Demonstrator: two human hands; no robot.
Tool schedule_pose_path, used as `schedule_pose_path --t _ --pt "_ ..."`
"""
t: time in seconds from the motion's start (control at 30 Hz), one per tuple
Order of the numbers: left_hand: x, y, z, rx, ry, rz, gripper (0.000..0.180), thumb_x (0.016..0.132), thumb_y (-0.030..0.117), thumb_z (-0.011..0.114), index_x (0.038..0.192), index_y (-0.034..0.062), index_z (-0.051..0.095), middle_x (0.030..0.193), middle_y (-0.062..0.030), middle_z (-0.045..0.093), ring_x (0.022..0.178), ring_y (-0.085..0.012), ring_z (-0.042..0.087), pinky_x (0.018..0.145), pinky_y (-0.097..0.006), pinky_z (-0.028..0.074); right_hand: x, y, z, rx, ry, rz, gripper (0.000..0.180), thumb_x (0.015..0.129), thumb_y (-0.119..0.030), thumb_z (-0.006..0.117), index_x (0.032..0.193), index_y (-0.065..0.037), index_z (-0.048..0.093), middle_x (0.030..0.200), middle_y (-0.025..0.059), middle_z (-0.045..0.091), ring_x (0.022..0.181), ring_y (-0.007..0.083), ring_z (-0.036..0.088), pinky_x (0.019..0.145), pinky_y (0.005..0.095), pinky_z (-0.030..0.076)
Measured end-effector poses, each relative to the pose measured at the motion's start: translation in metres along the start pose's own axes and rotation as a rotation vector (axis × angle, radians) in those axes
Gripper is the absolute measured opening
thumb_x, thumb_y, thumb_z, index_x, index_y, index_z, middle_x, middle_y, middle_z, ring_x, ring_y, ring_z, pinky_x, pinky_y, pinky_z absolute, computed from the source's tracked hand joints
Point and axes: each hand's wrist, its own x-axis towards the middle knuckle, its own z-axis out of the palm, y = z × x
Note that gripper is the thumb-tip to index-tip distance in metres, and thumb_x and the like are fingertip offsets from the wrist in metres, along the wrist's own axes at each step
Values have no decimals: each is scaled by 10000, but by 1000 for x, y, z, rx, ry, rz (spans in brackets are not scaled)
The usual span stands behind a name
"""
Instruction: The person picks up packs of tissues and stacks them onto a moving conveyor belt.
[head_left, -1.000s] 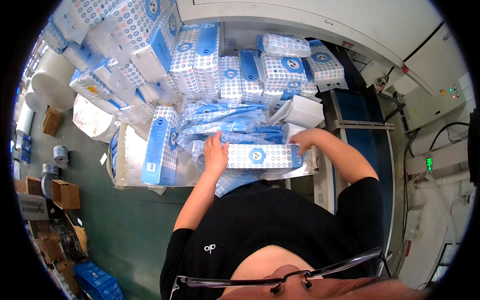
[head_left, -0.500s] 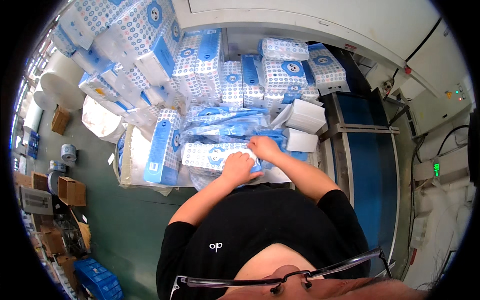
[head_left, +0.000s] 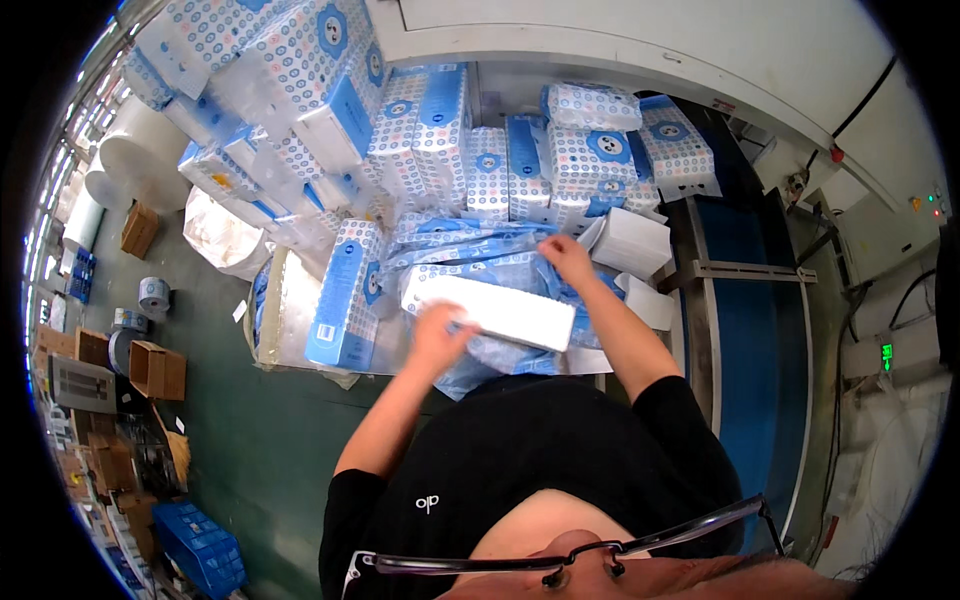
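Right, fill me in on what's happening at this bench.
A person stands at a bench heaped with blue-and-white patterned tissue packs. The left hand steadies a plain white rectangular block of tissues, while the right hand grips a crumpled blue plastic wrapper behind it. A blue conveyor belt runs alongside on the right.

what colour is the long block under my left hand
Plain white; the long rectangular tissue block shows best in the head view.

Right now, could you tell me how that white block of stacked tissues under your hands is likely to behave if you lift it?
The white tissue block looks unwrapped, so its sheets may fan or slump if gripped at one end. It is probably light for its size, being soft paper. The left hand rests at its near edge; supporting both ends seems wiser.
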Motion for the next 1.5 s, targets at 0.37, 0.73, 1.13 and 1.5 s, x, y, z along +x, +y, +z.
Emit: schedule_pose_path --t 0.37,0.73,1.13,1.5 --pt "-17 -152 12 -117 -86 -769 319 857 335 618 944 32 665 899 -213 670 855 -393 636 777 -449 498 -127 10 -13 319 -167 384 633 920 -442 583 1361 -21 410 1236 149 542 1108 225 528 934 342 436" --pt "-32 -161 3 -397 -131 -876 419 927 355 546 1127 -6 622 988 -127 673 910 -202 623 786 -330 481 -100 39 -2 734 -366 629 489 953 -406 494 1329 -95 470 1132 75 630 988 194 611 852 425 485" --pt "-38 -106 -24 -169 -383 -658 1051 637 437 836 1430 23 283 1331 -255 487 1229 -360 499 1020 -406 403 -36 45 66 -607 -409 -43 415 899 -279 546 1203 2 582 1145 204 618 1052 391 604 951 413 474" --pt "-27 -57 -33 814 182 -239 601 776 308 737 1298 98 526 1229 -243 517 1154 -414 482 953 -482 410 -42 -31 95 1131 -153 1091 555 976 -529 406 1300 -84 481 1317 144 528 1190 347 522 987 529 429"
